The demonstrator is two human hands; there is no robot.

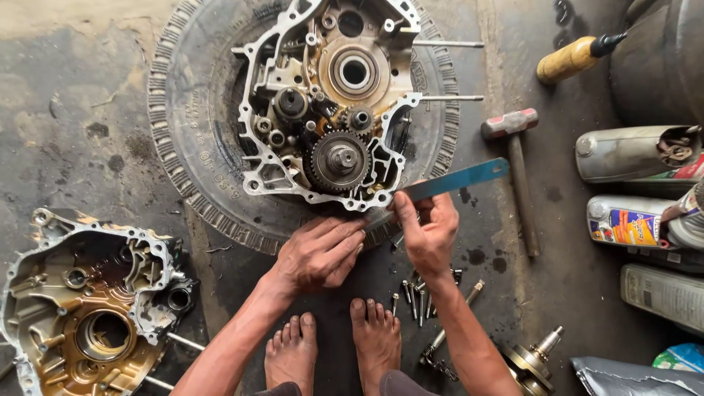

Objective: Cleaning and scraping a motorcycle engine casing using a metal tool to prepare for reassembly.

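An open engine crankcase half (326, 103) with gears and a bearing lies on an old tyre (191, 154) on the floor. My right hand (427, 233) grips a flat blue metal blade (458, 178), whose near end meets the lower rim of the case. My left hand (320, 253) rests flat on the tyre just below the case, fingers together and pointing toward the blade. My bare feet (334, 348) stand below the hands.
Another crankcase half (84, 301) lies at lower left. Several bolts (418, 297) and a crankshaft part (532, 363) lie by my right foot. A hammer (517, 172), a yellow-handled tool (572, 59) and cut oil cans (638, 187) sit at right.
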